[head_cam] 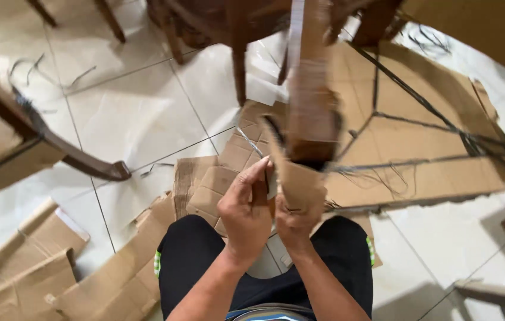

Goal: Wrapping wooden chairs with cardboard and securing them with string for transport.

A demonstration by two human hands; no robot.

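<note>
A seated person's left hand (245,215) and right hand (293,221) pinch a curled brown cardboard strip (307,119), fingers pressed tight. Flattened corrugated cardboard sheets (419,119) cover the glossy white tile floor (133,113) toward two o'clock.

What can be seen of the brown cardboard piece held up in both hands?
The brown cardboard piece is a long, narrow strip of corrugated-looking board, held roughly upright and running towards the camera, its upper part blurred. Lower down it curls into a rough tube with a dark hollow. The left hand and the right hand both grip its lower end, above the person's black-clad knees. More flat cardboard lies on the white tiled floor behind.
</note>
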